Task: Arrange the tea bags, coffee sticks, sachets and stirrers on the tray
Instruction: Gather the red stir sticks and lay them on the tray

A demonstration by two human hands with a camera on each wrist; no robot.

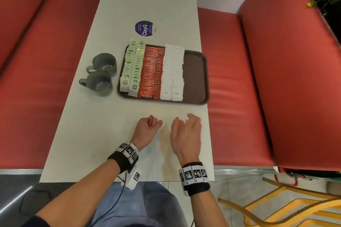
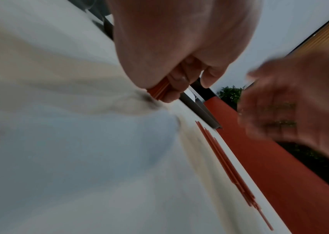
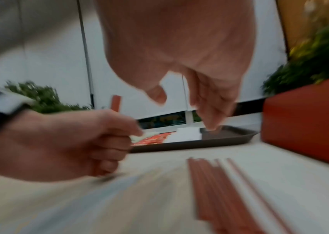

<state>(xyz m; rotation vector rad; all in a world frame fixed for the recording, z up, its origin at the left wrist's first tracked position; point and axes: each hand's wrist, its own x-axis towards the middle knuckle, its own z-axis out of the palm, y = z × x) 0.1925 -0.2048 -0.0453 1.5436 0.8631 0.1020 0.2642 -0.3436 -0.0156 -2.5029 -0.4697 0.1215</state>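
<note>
My left hand (image 1: 151, 124) grips a bundle of red stirrers (image 1: 151, 119) in a fist, standing it upright on the white table; the bundle's lower end (image 2: 158, 91) touches the tabletop. My right hand (image 1: 184, 125) hovers open just above several loose red stirrers (image 3: 219, 190) that lie flat on the table near its right edge. Beyond both hands lies the brown tray (image 1: 195, 72) with rows of green tea bags (image 1: 132, 68), red coffee sticks (image 1: 152, 72) and white sachets (image 1: 173, 72). The tray's right strip is bare.
Two grey mugs (image 1: 101, 73) stand left of the tray. A round purple sticker (image 1: 145, 28) sits on the table behind it. Red padded benches (image 1: 276, 79) flank the table on both sides, and a yellow chair (image 1: 286, 208) stands at the lower right.
</note>
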